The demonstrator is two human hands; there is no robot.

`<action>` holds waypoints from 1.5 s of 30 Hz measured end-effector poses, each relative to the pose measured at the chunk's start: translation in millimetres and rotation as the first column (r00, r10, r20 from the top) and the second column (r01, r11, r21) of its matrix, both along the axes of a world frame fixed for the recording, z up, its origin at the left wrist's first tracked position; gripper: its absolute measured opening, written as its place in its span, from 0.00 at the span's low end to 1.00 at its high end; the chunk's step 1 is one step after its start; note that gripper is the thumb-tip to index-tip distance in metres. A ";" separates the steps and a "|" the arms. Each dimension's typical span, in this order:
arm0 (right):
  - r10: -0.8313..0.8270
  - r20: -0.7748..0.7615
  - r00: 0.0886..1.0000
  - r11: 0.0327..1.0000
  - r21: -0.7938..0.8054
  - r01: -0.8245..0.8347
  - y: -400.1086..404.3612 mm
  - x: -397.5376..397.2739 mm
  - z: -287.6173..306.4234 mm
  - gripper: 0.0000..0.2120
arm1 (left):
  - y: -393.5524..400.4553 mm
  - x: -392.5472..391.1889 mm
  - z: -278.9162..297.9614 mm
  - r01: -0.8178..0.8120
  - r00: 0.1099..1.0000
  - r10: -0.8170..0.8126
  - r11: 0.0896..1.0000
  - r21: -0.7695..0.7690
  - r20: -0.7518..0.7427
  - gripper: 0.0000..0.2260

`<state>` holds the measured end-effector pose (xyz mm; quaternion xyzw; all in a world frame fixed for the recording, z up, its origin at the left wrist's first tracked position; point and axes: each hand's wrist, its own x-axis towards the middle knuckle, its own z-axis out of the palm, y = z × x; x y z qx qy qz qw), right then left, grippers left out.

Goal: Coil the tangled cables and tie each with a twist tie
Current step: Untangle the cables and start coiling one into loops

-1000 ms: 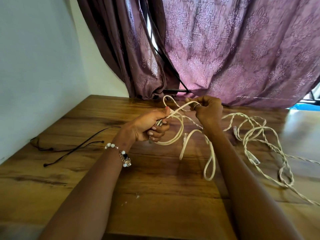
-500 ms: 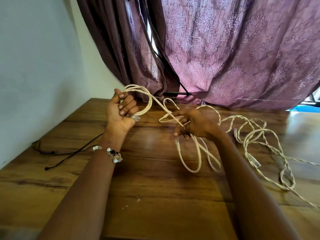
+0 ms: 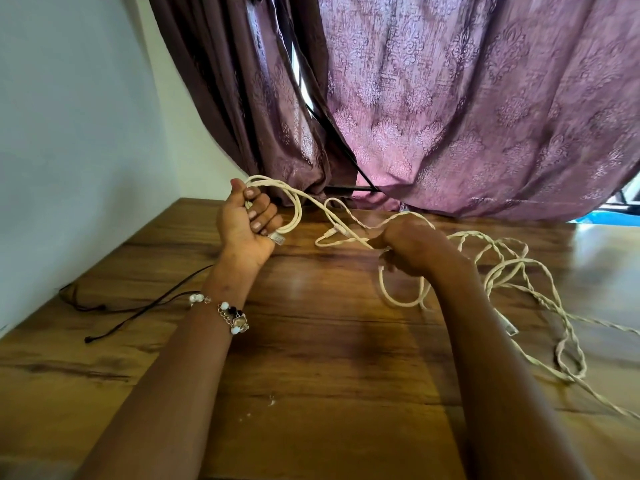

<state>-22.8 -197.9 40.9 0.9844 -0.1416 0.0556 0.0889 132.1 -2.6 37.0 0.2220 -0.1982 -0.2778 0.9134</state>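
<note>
Purple curtain [image 3: 450, 98], wooden table [image 3: 311, 358]

Pretty sure anyone can tell I'm at home here, some bedroom or living room corner. I'm sitting at a wooden table [image 3: 311, 427] with a glossy woodgrain top, pushed into the corner against a plain pale wall [image 3: 76, 133]. Along the far edge hang heavy mauve curtains [image 3: 467, 116] with a damask pattern, daylight leaking through the gap between them. No tools, no shop gear, just household stuff.
</note>
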 end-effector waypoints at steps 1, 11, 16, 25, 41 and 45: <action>0.038 -0.002 0.999 0.999 0.022 -0.038 4.0 -1.9 2.4 0.11 | -0.6 0.5 -1.7 -0.003 1.000 0.003 1.000 0.016 0.000 0.20; 0.110 -0.032 0.993 0.980 -0.162 -0.114 61.2 -15.9 25.7 0.10 | -12.5 -17.7 -5.3 0.070 0.987 -0.089 0.987 0.145 0.133 0.18; 0.212 -0.087 0.974 0.948 -0.225 -0.226 87.1 -11.2 28.2 0.11 | -20.0 -34.9 -0.9 -0.074 0.951 -0.020 0.954 0.292 0.309 0.16; 0.413 0.146 0.899 0.910 -0.097 -0.403 79.0 -4.1 24.2 0.10 | -30.0 -40.2 -10.6 -0.250 0.816 -0.087 0.839 0.484 0.571 0.13; -0.056 0.583 0.811 0.986 -0.094 0.136 9.1 -39.0 32.6 0.09 | -12.5 -18.4 -3.5 -0.204 0.882 -0.063 0.842 0.499 0.467 0.18; -0.091 0.676 0.731 0.995 0.095 0.036 5.1 -39.2 31.6 0.08 | -10.7 -18.1 -11.8 -0.048 0.876 -0.238 0.823 0.566 0.420 0.18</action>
